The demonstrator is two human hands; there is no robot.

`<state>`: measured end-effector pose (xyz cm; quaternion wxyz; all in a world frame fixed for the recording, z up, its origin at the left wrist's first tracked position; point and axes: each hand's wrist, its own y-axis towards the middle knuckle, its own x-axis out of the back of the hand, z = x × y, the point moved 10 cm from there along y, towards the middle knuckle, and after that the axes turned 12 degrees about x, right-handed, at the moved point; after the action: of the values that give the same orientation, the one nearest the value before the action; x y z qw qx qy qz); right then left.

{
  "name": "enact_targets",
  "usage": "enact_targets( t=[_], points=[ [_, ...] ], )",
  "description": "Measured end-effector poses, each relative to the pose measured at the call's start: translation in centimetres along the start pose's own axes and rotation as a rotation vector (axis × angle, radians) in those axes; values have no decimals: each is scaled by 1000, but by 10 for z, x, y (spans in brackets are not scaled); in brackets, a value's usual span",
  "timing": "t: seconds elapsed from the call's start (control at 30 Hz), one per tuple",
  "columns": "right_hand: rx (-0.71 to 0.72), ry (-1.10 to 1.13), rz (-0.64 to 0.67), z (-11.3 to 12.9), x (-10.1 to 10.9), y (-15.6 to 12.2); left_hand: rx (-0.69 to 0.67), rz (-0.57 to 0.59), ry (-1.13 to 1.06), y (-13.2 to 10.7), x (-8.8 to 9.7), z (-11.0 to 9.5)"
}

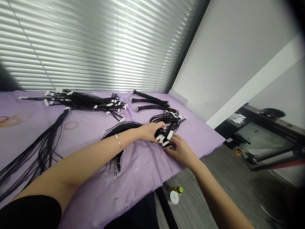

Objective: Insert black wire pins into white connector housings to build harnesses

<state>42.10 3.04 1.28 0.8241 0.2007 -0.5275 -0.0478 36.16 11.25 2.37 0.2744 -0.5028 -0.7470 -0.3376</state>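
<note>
My left hand (152,131) is wrapped round a bundle of black cables (126,128) close to its end, where white connectors (164,138) stick out. From the right, the fingers of my right hand (179,149) are bent in against those same white connectors. The bundle trails leftward beneath my left forearm, and its loose tips (116,168) hang out below it. Just behind my hands lies another looped group of black cables (166,117) with white ends. My palms hide part of the held end.
Three tied black cable bundles (152,108) lie at the back of the purple-covered table (143,178). A larger cable pile (81,101) and a fanned bundle (51,136) are to the left, near a rubber band (71,125). Beyond the right edge stand a bottle (178,190) and floor-level items.
</note>
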Motion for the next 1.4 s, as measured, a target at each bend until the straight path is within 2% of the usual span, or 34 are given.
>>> enact_targets(
  t=[0.27,0.4,0.53,0.67,0.83,1.0,1.1,1.17,1.23,1.27,1.33,1.4],
  points=[
    [-135,166,-201,-8,9,-12,-100,-5,94,-3,-6,-6],
    [-212,351,-301,-13,5,-22,-181,13,127,-7,-12,-18],
    [-198,562,-405,-18,4,-23,-247,38,131,-8,-15,-27],
    [-161,708,-541,-26,18,-14,-246,16,78,2,-3,-34],
    [-154,801,-688,-39,37,14,-137,-68,-45,23,28,-40],
    [-114,789,-750,-56,44,35,-32,-233,-196,38,77,-38],
    [-142,671,-789,-70,46,31,-41,-400,-338,46,126,-34],
    [-162,579,-786,-74,45,26,-68,-555,-428,47,168,-36],
    [-154,502,-749,-72,43,26,-99,-820,-636,31,221,-37],
    [-144,470,-723,-70,42,27,-114,-901,-663,23,244,-44],
    [-126,415,-668,-66,39,30,-153,-1012,-646,-2,288,-71],
    [-112,370,-617,-63,36,33,-187,-1093,-597,-39,328,-106]
  ],
)
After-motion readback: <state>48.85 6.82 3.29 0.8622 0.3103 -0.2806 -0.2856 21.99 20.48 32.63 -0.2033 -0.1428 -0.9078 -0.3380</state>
